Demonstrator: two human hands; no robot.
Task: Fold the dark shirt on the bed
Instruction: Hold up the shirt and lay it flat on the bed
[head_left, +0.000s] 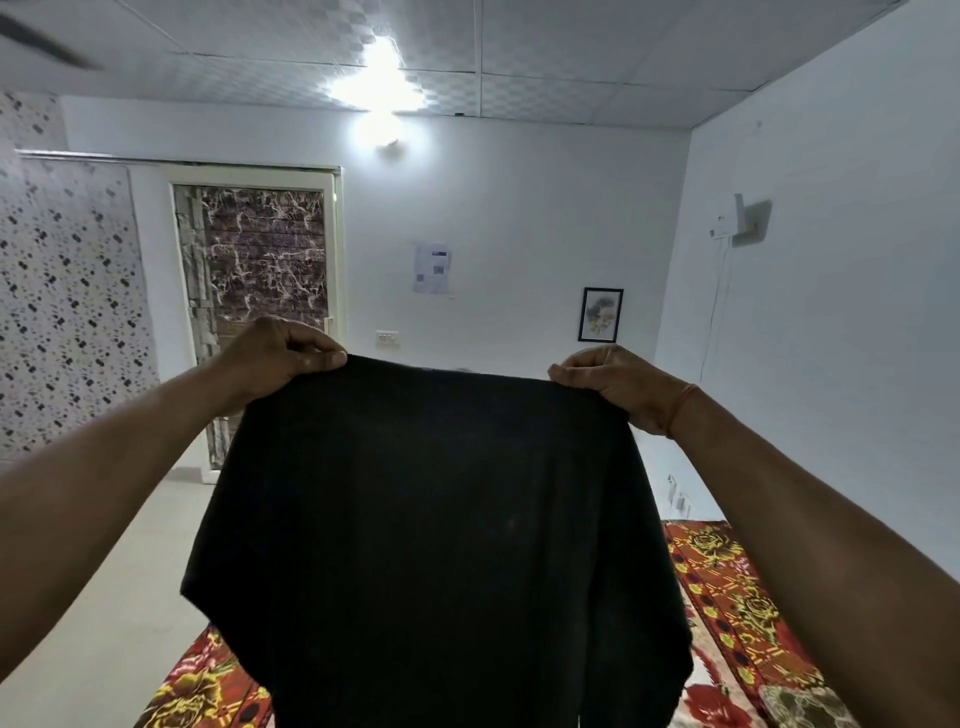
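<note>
A person's left hand (283, 353) and right hand (615, 387) each pinch a top corner of a dark shirt (426, 545), holding it hanging above a floral-patterned bed (737, 597).

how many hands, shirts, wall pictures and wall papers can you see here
hands: 2, left and right, each gripping the top edge of the shirt
shirts: 1, black, held up over the bed
wall pictures: 1, framed
wall papers: 1
total: 5
</note>
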